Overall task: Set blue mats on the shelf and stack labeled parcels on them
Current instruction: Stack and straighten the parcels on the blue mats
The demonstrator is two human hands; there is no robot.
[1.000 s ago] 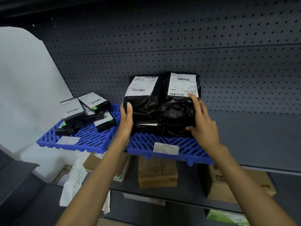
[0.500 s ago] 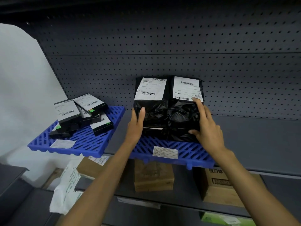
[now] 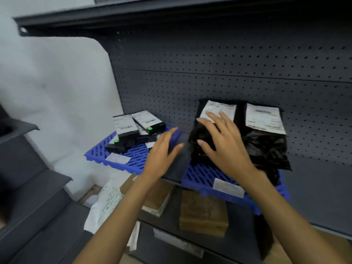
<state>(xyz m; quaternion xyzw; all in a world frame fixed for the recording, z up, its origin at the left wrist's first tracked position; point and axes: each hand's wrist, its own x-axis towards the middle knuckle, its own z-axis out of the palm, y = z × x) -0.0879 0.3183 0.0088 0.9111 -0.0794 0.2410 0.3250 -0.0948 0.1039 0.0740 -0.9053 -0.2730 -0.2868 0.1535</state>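
Both hands are open: the right hand [image 3: 222,141] hovers over the left black bag [image 3: 207,134], the left hand [image 3: 162,153] near the left mat's [image 3: 133,161] right edge. Squaring each bag flat, labels upward, inside its mat's edges should steady the stack.

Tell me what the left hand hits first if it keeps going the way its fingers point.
Probably the left blue mat: the open left hand points up-right at its right rear corner. Depth is unclear, so it might pass above.
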